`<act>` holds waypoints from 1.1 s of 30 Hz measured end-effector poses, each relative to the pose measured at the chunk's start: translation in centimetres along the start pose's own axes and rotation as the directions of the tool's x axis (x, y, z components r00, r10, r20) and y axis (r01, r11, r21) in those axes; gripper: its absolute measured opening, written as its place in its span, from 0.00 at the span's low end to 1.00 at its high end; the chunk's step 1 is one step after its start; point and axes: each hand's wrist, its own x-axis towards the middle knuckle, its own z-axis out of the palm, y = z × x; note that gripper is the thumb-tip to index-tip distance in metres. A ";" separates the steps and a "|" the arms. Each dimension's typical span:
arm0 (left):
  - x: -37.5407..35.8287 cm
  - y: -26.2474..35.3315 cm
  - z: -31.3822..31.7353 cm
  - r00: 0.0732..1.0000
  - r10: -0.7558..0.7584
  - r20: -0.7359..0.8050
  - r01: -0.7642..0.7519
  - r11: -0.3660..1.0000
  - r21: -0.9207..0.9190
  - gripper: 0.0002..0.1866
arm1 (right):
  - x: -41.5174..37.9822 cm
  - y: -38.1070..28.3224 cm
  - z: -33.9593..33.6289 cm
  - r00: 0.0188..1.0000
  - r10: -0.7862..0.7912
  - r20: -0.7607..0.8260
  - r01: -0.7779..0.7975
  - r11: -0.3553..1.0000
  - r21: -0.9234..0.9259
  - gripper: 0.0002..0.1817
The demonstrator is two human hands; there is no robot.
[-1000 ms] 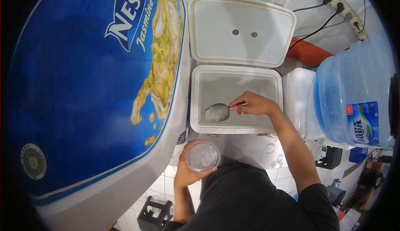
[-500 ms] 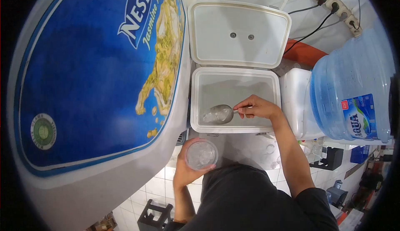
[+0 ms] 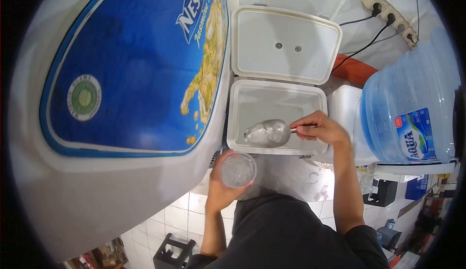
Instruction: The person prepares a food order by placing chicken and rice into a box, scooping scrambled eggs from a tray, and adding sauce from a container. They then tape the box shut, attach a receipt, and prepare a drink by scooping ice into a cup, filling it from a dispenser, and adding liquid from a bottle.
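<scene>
My left hand (image 3: 221,191) is wrapped round a clear plastic cup (image 3: 238,170) with ice in it, held upright in front of the cooler box. In my right hand (image 3: 320,127) is the handle of a metal ice scoop (image 3: 280,138), which carries several chunks of ice (image 3: 264,132). The scoop is over the front part of the open white cooler box (image 3: 277,151), its tip pointing left. Behind the box the lid (image 3: 286,31) stands raised. The scoop and the cup are apart.
A large blue dispenser panel (image 3: 131,75) rises on the left. To the right stand a white container (image 3: 345,106) and a big blue water jug (image 3: 388,109). A power strip (image 3: 388,14) with cables is on the wall. A black crate (image 3: 174,252) sits on the tiled floor.
My right hand has brought the ice-filled scoop up and nearer, slightly to the right. The cup is still in my left hand, a little higher in view. The camera view has shifted.
</scene>
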 end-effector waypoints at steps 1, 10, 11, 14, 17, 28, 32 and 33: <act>0.2 0.3 0.2 1.000 0.017 -0.006 -0.017 1.000 0.021 0.47 | -0.9 -2.2 0.0 1.000 -0.005 0.005 0.006 0.998 -0.055 0.15; 2.1 3.0 2.7 0.997 0.056 -0.050 -0.053 0.997 0.063 0.48 | -4.9 -13.4 9.6 0.950 -0.287 0.121 0.229 0.383 -0.895 0.13; 2.3 2.9 2.7 0.995 0.064 -0.074 -0.061 0.997 0.040 0.49 | -5.7 -14.4 10.5 0.961 -0.267 0.075 0.160 0.313 -0.936 0.13; 2.0 1.4 3.1 0.989 0.108 -0.097 -0.112 0.993 -0.036 0.49 | -7.3 -14.8 11.4 0.971 -0.236 0.030 0.112 0.342 -0.933 0.15; 1.6 0.7 2.9 0.988 0.107 -0.109 -0.122 0.982 -0.147 0.48 | -8.3 -14.8 10.4 0.928 -0.373 0.022 0.179 0.394 -0.902 0.12; -6.1 1.1 2.8 0.981 0.090 -0.171 -0.102 0.993 -0.062 0.48 | 3.9 -0.8 0.7 0.891 -0.435 -0.128 0.031 0.341 -0.940 0.21; -12.0 2.8 2.3 0.960 0.012 -0.281 -0.052 0.990 -0.134 0.48 | 11.4 -11.5 -6.7 0.337 -0.922 -0.192 -0.006 0.202 -0.979 0.27; -13.5 3.3 2.0 0.950 -0.019 -0.311 -0.030 0.988 -0.151 0.48 | 13.2 -12.6 -9.6 0.255 -0.947 -0.194 -0.045 0.189 -0.981 0.28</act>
